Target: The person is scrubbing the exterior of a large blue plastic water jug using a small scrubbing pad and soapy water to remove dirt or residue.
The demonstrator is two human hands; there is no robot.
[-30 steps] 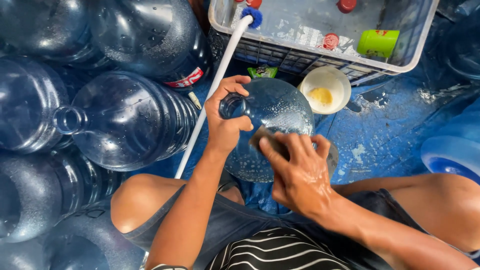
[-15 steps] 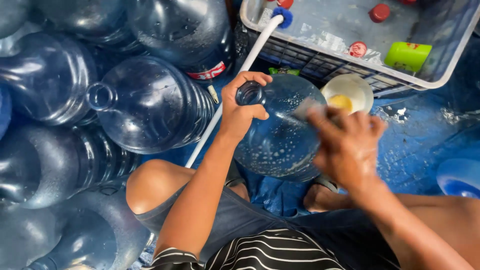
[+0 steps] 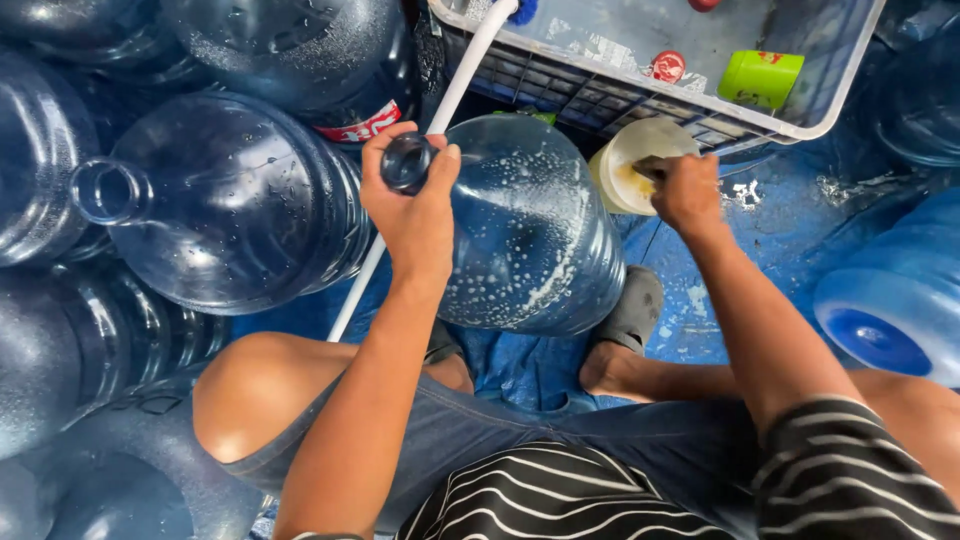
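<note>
While tilted between the knees on the blue tarp [image 3: 790, 225], soapy water jug [image 3: 525, 235] steadied at its neck by closed left hand [image 3: 415, 215]; right hand [image 3: 688, 190] closed on something small, dipping into the soap bowl [image 3: 625, 160] just beside the crate [image 3: 620, 95]. Stacked jugs [image 3: 225, 205] piled left.

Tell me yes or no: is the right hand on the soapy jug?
No, the right hand reaches into the small cream bowl, off the soapy jug.
</note>
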